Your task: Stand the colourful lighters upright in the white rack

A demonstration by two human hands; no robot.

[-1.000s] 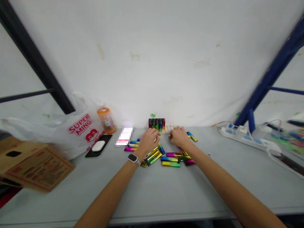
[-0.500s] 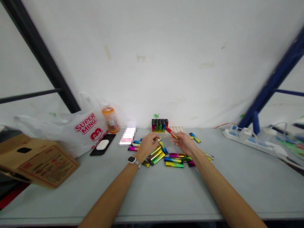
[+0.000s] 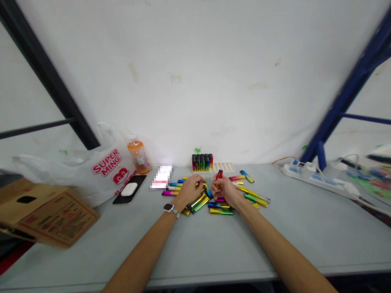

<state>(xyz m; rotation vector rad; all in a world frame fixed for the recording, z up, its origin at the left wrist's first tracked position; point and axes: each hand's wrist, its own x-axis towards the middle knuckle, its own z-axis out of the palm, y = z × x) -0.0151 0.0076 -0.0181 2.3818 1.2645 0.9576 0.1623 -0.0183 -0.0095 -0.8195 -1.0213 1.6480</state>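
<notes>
My right hand (image 3: 224, 190) is closed around a red-topped lighter (image 3: 219, 174), which stands roughly upright in its fingers; its lower part is hidden. Over the left pile of lighters (image 3: 200, 204) hovers my left hand (image 3: 193, 189), fingers curled together; whatever they pinch is too small to make out. Loose, shiny multicoloured lighters lie beneath and around both hands, such as a yellow-green lighter (image 3: 221, 211). Behind them, several lighters (image 3: 201, 162) stand upright in rows at the left end of a white tray with holes (image 3: 224, 167).
Left of the lighters lie a phone with a lit screen (image 3: 161, 178) and a dark phone (image 3: 122, 199) with a white case (image 3: 129, 189) on it. An orange bottle (image 3: 139, 156), plastic bag (image 3: 79, 169) and cardboard box (image 3: 58, 215) stand farther left. A power strip (image 3: 317, 179) lies right.
My right hand has drawn back from the standing lighters toward my left hand and turned the red lighter upright. My left hand stays over the pile. The view has shifted slightly.
</notes>
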